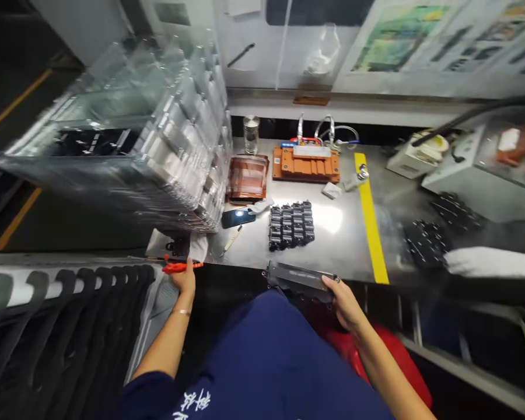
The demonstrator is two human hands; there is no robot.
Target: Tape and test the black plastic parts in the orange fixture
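My left hand (184, 281) is closed on a red-handled tool (175, 268) at the left end of the bench front; its working end is too blurred to name. A pale cloth or bag (198, 247) and small black pieces (178, 246) lie just beyond it. My right hand (346, 303) grips the right end of a long black plastic part (301, 276), which is held tilted in front of my body at the bench edge. Small black parts in neat rows (291, 225) lie on the metal bench (341, 233) beyond that part.
Wrapped clear trays (179, 146) are stacked at left, above a rack of black parts (65, 326). On the bench are a phone (238, 217), an orange fixture (306, 164), a glass jar (251, 135) and yellow tape (371, 221). Another person's gloved hand (485, 262) touches black parts (425, 242).
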